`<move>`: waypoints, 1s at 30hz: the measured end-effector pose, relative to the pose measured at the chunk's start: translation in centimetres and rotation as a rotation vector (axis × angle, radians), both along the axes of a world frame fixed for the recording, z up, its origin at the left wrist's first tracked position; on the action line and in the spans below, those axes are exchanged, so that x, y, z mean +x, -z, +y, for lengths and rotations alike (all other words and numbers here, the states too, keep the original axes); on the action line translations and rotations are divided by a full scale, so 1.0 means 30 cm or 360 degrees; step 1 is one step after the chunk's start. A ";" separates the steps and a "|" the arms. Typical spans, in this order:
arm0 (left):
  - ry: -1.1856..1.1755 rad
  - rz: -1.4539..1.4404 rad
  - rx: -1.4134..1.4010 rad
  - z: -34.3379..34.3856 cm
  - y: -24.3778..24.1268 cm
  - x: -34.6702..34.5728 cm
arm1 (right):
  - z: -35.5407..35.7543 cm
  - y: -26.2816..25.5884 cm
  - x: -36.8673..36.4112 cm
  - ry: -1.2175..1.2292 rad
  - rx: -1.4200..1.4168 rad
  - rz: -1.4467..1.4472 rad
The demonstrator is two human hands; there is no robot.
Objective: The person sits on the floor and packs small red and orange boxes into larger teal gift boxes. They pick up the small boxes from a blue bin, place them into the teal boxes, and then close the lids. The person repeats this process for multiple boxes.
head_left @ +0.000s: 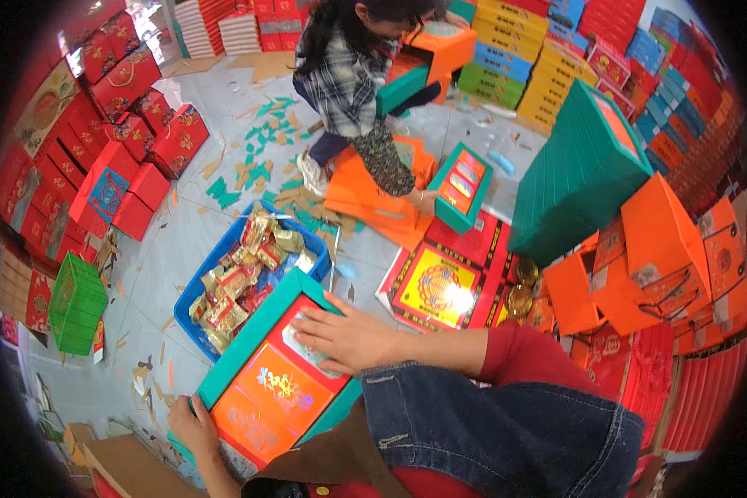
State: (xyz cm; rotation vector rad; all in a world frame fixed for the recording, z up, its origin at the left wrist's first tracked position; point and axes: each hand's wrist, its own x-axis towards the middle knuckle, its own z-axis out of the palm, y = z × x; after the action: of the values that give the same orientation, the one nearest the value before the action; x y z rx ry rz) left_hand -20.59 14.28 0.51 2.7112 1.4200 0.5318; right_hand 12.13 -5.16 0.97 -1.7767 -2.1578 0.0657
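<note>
A gift box (274,398) with a green rim, red inner frame and shiny orange and silver panels lies tilted in front of my body. My left hand (193,426) grips its lower left edge, thumb on the green rim. Palm down, my right hand (348,339) rests on the silver panel near the upper end, fingers a little spread. Behind the box stands a blue plastic basket (187,311) of wrapped packets (227,289). Across from me a crouching person (348,93) has one hand on a smaller-looking green box (464,187) and the other by an orange box (442,46).
Right of me stand a tall stack of green boxes (566,180), orange bags (666,243) and gold-lidded jars (520,299). A red and yellow box (439,286) lies ahead. Cardboard scraps (264,143) litter the floor. Red boxes (118,187) and a green basket (78,305) are left.
</note>
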 end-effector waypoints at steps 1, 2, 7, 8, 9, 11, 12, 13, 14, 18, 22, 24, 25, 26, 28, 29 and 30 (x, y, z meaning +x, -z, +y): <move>0.0008 -0.0028 0.0019 0.002 0.008 -0.003 | -0.004 0.000 -0.002 -0.0004 0.0003 -0.0001; 0.0013 -0.0055 0.0039 0.004 0.013 -0.005 | -0.005 0.000 0.000 -0.0011 0.0002 -0.0007; -0.0094 0.0044 0.0080 -0.035 0.024 -0.059 | 0.009 -0.008 -0.019 -0.0032 -0.0044 0.0028; -0.0022 -0.0037 0.0116 -0.044 0.017 -0.057 | 0.014 0.000 -0.020 -0.0037 -0.0006 -0.0034; 0.0002 0.0044 0.0079 -0.037 0.041 -0.074 | 0.017 0.014 -0.031 -0.0070 0.0022 -0.0060; 0.0061 0.0189 -0.0032 -0.063 -0.008 -0.028 | -0.018 -0.021 -0.044 -0.0026 -0.0033 0.0032; 0.0059 0.0260 -0.0029 -0.086 -0.039 -0.039 | -0.026 -0.035 -0.055 0.0000 -0.0141 0.0029; 0.0122 0.0086 -0.0061 -0.107 -0.087 -0.054 | -0.040 -0.086 -0.070 0.0022 -0.0083 -0.0085; 0.0251 -0.0178 -0.0010 -0.120 -0.144 -0.065 | -0.071 -0.108 -0.072 0.0067 -0.0063 -0.0115; 0.0071 -0.0831 -0.0001 -0.273 -0.148 -0.280 | -0.235 -0.080 -0.141 0.0172 -0.0015 -0.0256; -0.0255 -0.0570 -0.0146 -0.314 -0.116 -0.213 | -0.119 -0.117 -0.003 0.0109 -0.0026 -0.0297; -0.0433 -0.0575 -0.0404 -0.368 -0.091 -0.211 | -0.109 -0.117 0.003 0.0076 -0.0099 -0.0285; -0.0461 -0.0566 -0.0540 -0.375 -0.080 -0.193 | -0.116 -0.111 -0.002 0.0106 -0.0140 -0.0277; -0.0451 -0.0539 -0.0570 -0.374 -0.093 -0.197 | -0.126 -0.105 -0.011 0.0139 -0.0177 -0.0271; -0.0441 -0.0666 -0.0668 -0.372 -0.092 -0.215 | -0.125 -0.098 -0.016 0.0321 0.0120 0.0009; -0.0454 -0.0723 -0.0721 -0.374 -0.093 -0.214 | -0.129 -0.102 -0.018 0.0408 0.0286 0.0138; -0.0466 -0.0817 -0.0732 -0.370 -0.091 -0.218 | -0.131 -0.119 -0.017 0.0576 0.0326 0.0125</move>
State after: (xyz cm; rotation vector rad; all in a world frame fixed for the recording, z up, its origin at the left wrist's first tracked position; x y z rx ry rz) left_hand -27.12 3.18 3.22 1.8553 1.5486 0.7369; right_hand 11.61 -9.09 4.54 -1.9723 -1.6919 -0.1650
